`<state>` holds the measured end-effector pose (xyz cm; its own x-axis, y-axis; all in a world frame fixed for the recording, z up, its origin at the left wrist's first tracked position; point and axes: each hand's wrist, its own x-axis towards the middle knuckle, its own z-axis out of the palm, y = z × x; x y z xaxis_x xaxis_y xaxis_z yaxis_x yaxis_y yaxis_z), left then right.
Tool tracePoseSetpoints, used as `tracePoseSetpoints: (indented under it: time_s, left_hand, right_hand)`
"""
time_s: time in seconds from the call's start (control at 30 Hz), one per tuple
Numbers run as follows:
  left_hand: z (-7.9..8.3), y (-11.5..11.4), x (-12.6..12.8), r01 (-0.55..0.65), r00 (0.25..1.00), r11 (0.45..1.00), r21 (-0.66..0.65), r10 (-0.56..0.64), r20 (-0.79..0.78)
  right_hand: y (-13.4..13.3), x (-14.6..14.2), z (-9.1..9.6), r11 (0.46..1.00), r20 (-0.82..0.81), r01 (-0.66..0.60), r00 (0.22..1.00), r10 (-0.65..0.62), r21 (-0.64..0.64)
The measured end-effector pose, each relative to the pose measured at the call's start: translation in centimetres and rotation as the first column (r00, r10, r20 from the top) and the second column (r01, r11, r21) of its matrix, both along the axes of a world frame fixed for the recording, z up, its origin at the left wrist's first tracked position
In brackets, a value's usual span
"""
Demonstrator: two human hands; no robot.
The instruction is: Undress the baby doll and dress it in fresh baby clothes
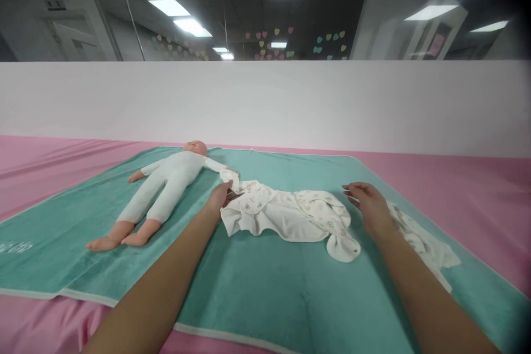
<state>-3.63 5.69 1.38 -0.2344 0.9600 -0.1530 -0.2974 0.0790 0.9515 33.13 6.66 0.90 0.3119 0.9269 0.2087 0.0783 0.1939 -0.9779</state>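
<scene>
One end of the baby clothes [286, 215], on the green towel [265, 282] beside the doll [176, 168], is pinched in the left hand [219, 197], the right hand [370, 207] hovering empty, fingers parted, so one-sided pulling could bunch them.

From where I'm standing, I see 2 bare hands: L hand [219, 197] & R hand [371, 207], each w/ slim fingers. Wrists are bare too, narrow vs. the L forearm [166, 276] & R forearm [423, 282], which are bare as far up as I can see, smooth-looking, & widen twd the elbows. Some L fingers are partly hidden; R ones show better, i.e. long, thin, tapering at the tips. Nail detail's too small to tell.
</scene>
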Motion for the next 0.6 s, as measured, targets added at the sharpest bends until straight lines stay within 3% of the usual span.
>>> tracePoseSetpoints:
  time_s: [0.1, 0.2, 0.3, 0.33, 0.4, 0.47, 0.53, 0.6]
  left_hand:
    - [-0.7, 0.6, -0.6, -0.157, 0.939, 0.986, 0.053, 0.166, -0.302]
    - [-0.7, 0.2, -0.4, -0.175, 0.798, 0.962, 0.209, 0.262, -0.542]
    - [-0.1, -0.8, 0.7, -0.034, 0.656, 0.935, 0.354, 0.288, -0.698]
    - [0.2, -1.2, 1.2, 0.036, 0.557, 0.914, 0.404, 0.317, -0.768]
    - [0.6, -2.1, 2.6, 0.201, 0.282, 0.85, 0.487, 0.425, -0.86]
    - [0.8, -3.0, 4.3, 0.37, 0.058, 0.781, 0.504, 0.522, -0.851]
    - [0.4, -3.9, 6.1, 0.494, -0.002, 0.745, 0.449, 0.517, -0.856]
    - [-0.3, -4.6, 7.5, 0.566, -0.02, 0.749, 0.344, 0.43, -0.903]
  right_hand:
    - [0.2, 0.5, -0.5, 0.986, 0.343, 0.011, 0.938, 0.048, -0.168]
    - [0.5, 1.1, -1.0, 0.957, 0.583, 0.014, 0.796, 0.164, -0.288]
    - [0.4, 1.4, -1.1, 0.946, 0.632, -0.039, 0.735, 0.246, -0.323]
    - [0.3, 1.5, -1.0, 0.937, 0.626, -0.073, 0.726, 0.284, -0.341]
    - [-0.1, 1.7, -0.8, 0.914, 0.606, -0.153, 0.705, 0.367, -0.375]
    - [-0.4, 1.7, -0.5, 0.886, 0.594, -0.23, 0.671, 0.443, -0.402]
    - [-0.6, 1.6, -0.4, 0.873, 0.603, -0.265, 0.64, 0.477, -0.41]
    - [-0.6, 1.4, -0.3, 0.891, 0.644, -0.23, 0.624, 0.443, -0.391]
